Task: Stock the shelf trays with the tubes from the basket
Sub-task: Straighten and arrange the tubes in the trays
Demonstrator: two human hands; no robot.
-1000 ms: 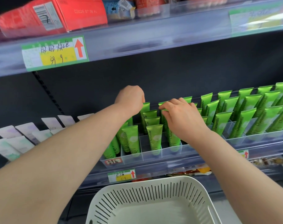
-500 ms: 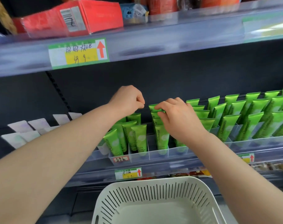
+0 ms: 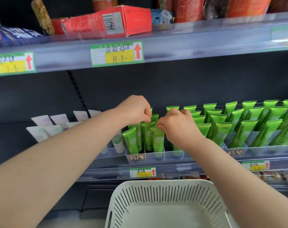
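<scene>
**Tubes (image 3: 219, 129) upright in the shelf tray (image 3: 156, 156), both hands at their tops**

Green, crimped end up, the tubes stand in rows in the clear divided tray on the middle shelf, running from the centre of the view out toward 3 o'clock. The right hand (image 3: 179, 127) comes in from 5 o'clock. Its thumb and forefinger are closed on the crimped top of the front tube (image 3: 157, 140) in the centre lane, which stands in the tray leaning slightly back. The left hand (image 3: 133, 109) reaches in from 8 o'clock with its fingers curled, their tips at the tops of the tubes just behind. Whether they grip one, I cannot tell. At 9 o'clock of the hands stand white tubes (image 3: 46, 129). The slotted basket (image 3: 156, 191) sits at 6 o'clock, below the shelf edge. At 12 o'clock a price tag (image 3: 117, 53) is on the upper shelf rail, under a red box (image 3: 135, 20).
</scene>
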